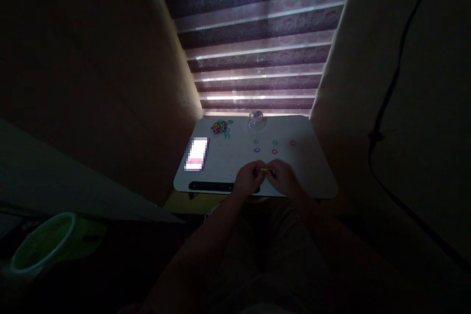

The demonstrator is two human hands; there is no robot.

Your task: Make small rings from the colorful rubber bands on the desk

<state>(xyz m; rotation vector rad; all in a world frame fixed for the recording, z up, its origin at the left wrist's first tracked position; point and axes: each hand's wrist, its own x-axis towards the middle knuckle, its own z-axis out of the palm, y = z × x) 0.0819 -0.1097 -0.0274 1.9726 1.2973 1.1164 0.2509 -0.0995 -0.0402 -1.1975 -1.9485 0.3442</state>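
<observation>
My left hand (pixel 249 177) and my right hand (pixel 281 177) meet over the near edge of a small white lap table (pixel 312 176). Both are closed in a pinch on a small yellow band (pixel 264 170) stretched between their fingertips. Several loose coloured bands (pixel 274 143) lie on the table just beyond my hands. A heap of mixed coloured bands (pixel 220 127) sits at the far left of the table.
A lit phone (pixel 197 153) lies on the table's left side. A clear round container (pixel 256 119) stands at the far edge, below striped window blinds. A green bowl (pixel 42 243) sits low on the left. A dark cable (pixel 390 103) hangs on the right wall.
</observation>
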